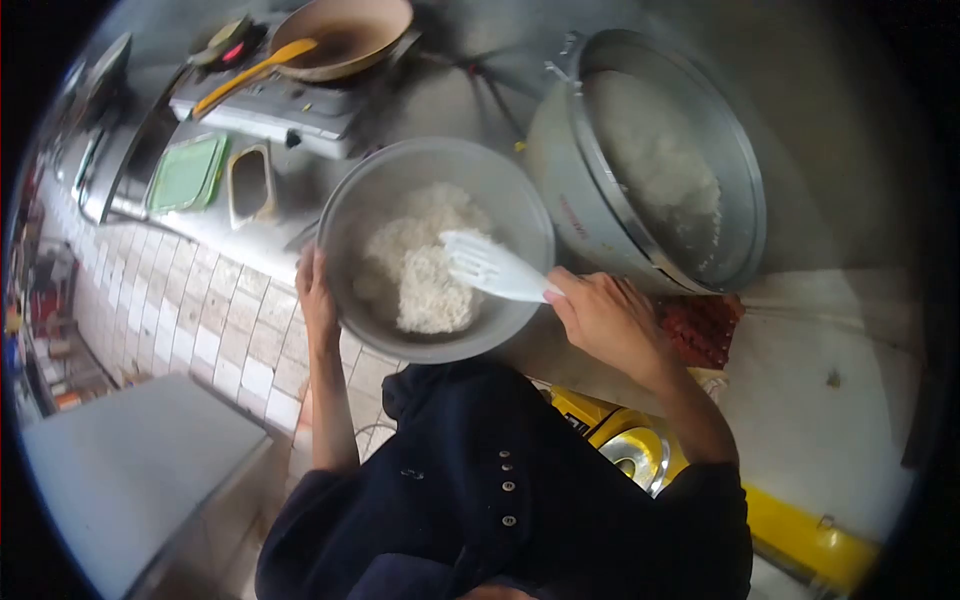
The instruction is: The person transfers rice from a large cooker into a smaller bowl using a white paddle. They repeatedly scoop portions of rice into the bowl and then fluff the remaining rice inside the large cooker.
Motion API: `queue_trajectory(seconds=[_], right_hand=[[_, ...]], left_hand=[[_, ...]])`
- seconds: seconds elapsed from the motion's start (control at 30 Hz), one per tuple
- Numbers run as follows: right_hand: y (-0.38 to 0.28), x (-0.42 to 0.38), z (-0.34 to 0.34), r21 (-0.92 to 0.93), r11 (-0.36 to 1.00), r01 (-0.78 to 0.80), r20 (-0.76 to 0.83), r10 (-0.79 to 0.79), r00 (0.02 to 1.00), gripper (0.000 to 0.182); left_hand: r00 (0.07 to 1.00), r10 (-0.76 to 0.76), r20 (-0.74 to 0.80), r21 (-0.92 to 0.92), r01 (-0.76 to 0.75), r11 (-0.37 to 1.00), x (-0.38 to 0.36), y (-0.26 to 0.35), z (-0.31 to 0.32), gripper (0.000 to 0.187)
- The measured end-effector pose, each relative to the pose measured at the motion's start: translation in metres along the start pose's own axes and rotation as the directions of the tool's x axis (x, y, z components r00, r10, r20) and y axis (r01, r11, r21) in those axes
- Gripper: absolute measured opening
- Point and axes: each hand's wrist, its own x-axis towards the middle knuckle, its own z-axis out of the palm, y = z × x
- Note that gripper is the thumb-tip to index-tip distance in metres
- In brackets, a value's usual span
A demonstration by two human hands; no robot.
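Note:
A wide grey metal bowl (350,215) with white rice (430,285) in it is in front of my body. My left hand (316,300) grips the bowl's left rim. In my right hand (605,320) is the handle of a white slotted spatula (490,268), whose head lies over the rice in the bowl. Right of the bowl stands a large metal pot (570,190), tilted in view, with more white rice (660,150) inside.
A stove (320,115) at the back left holds a pan (350,50) with a yellow spatula (240,80). Beside it are a green-lidded container (187,173) and a small tray (250,185). A red basket (700,330) and a yellow portable stove (610,430) are at the right.

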Motion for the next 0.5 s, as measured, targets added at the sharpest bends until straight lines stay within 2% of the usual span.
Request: queue_trajectory(seconds=[0.07, 0.13, 0.17, 0.2, 0.23, 0.3, 0.37, 0.43, 0.47, 0.5], right_hand=[[0.006, -0.002, -0.012, 0.006, 1.000, -0.009, -0.022, 0.009, 1.000, 0.017], [0.017, -0.007, -0.031, 0.005, 1.000, -0.015, -0.042, 0.015, 0.999, 0.017], [0.022, -0.011, -0.046, 0.096, 0.994, 0.047, -0.064, -0.041, 0.997, 0.017], [0.026, -0.017, -0.061, 0.183, 0.976, 0.115, -0.091, -0.099, 0.991, 0.018], [0.029, -0.025, -0.079, 0.180, 0.979, 0.099, -0.107, -0.081, 0.991, 0.018], [0.039, -0.046, -0.116, 0.276, 0.959, 0.063, -0.174, -0.014, 0.985, 0.017], [0.065, -0.067, -0.143, 0.132, 0.990, 0.043, -0.293, -0.002, 0.956, 0.017], [0.093, -0.075, -0.170, -0.122, 0.989, -0.081, -0.364, 0.032, 0.931, 0.016], [0.107, -0.071, -0.178, -0.125, 0.989, -0.081, -0.365, 0.030, 0.931, 0.016], [0.123, -0.064, -0.185, -0.380, 0.915, -0.138, -0.344, -0.001, 0.939, 0.014]], left_hand=[[0.996, -0.034, -0.085, 0.025, 0.036, 0.999, -0.002, 0.003, 0.004, 0.041], [0.998, -0.048, -0.040, -0.042, 0.047, 0.998, -0.005, 0.011, 0.008, 0.042], [0.995, -0.024, -0.093, -0.019, 0.022, 1.000, -0.005, 0.006, 0.009, 0.041], [0.999, -0.016, -0.031, -0.027, 0.015, 1.000, -0.005, 0.014, 0.011, 0.041], [1.000, -0.010, 0.028, -0.032, 0.011, 0.999, -0.005, 0.022, 0.013, 0.040], [0.999, 0.004, 0.038, -0.031, -0.002, 1.000, -0.004, 0.018, 0.012, 0.040], [1.000, 0.009, 0.027, -0.029, -0.008, 1.000, -0.003, 0.015, 0.013, 0.039], [1.000, -0.005, -0.005, -0.046, 0.004, 0.999, -0.002, 0.014, 0.014, 0.039], [1.000, -0.022, 0.014, -0.042, 0.023, 0.999, -0.001, 0.009, 0.009, 0.040], [1.000, -0.022, 0.016, -0.045, 0.022, 0.999, 0.000, 0.006, 0.007, 0.040]])
